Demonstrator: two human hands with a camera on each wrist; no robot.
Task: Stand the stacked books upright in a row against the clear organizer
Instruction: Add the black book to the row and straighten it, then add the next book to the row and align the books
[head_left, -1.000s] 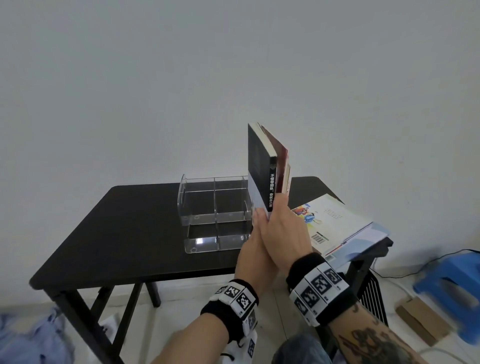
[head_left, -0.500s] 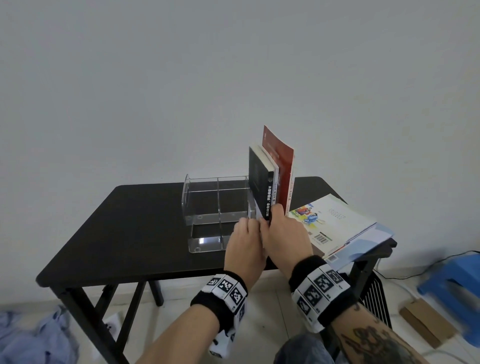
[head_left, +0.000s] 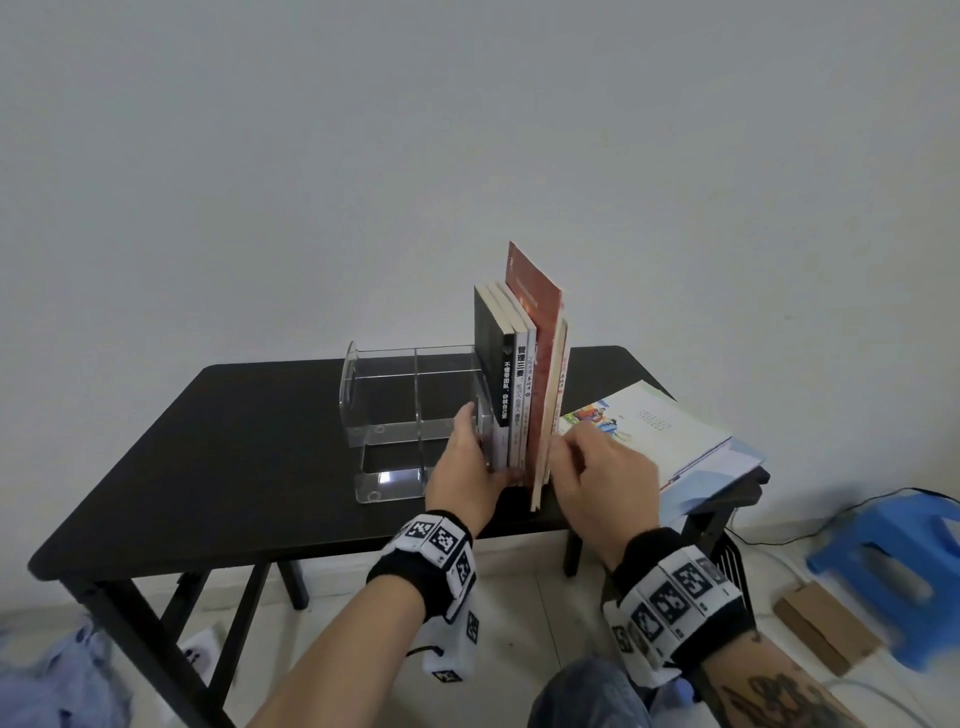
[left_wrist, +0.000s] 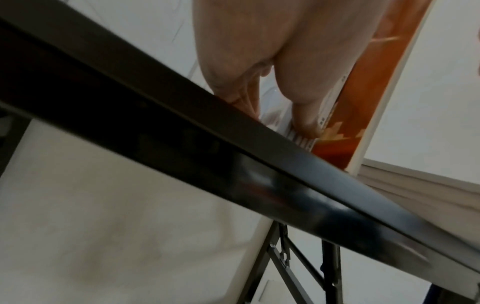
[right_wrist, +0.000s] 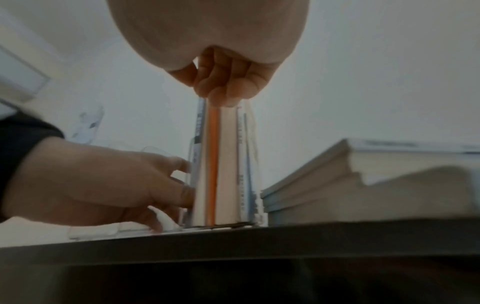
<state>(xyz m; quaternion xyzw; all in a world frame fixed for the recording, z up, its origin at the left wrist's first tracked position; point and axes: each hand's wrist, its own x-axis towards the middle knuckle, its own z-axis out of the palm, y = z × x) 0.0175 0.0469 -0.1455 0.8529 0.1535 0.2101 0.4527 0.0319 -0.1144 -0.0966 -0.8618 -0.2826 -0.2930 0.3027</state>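
Observation:
Several books (head_left: 524, 374) stand upright on the black table (head_left: 260, 441), a tall red one among them, their left side against the clear organizer (head_left: 395, 395). My left hand (head_left: 475, 452) lies along the organizer's right wall, and its thumb (left_wrist: 303, 102) presses the lower spines. My right hand (head_left: 587, 462) hovers just right of the row with fingers (right_wrist: 226, 82) loosely curled and nothing in them. In the right wrist view the books (right_wrist: 223, 164) rise straight from the table, with the left hand (right_wrist: 103, 179) touching their left side. More books (head_left: 649, 431) lie stacked flat at the table's right end.
The flat stack (right_wrist: 363, 181) overhangs the table's right edge close to the upright row. On the floor to the right are a blue stool (head_left: 893, 566), a cardboard box (head_left: 826, 623) and a cable. The wall runs right behind the table.
The books went from held above the table down onto it beside the organizer. My hands parted: the right let go and moved right, the left shifted to the organizer side.

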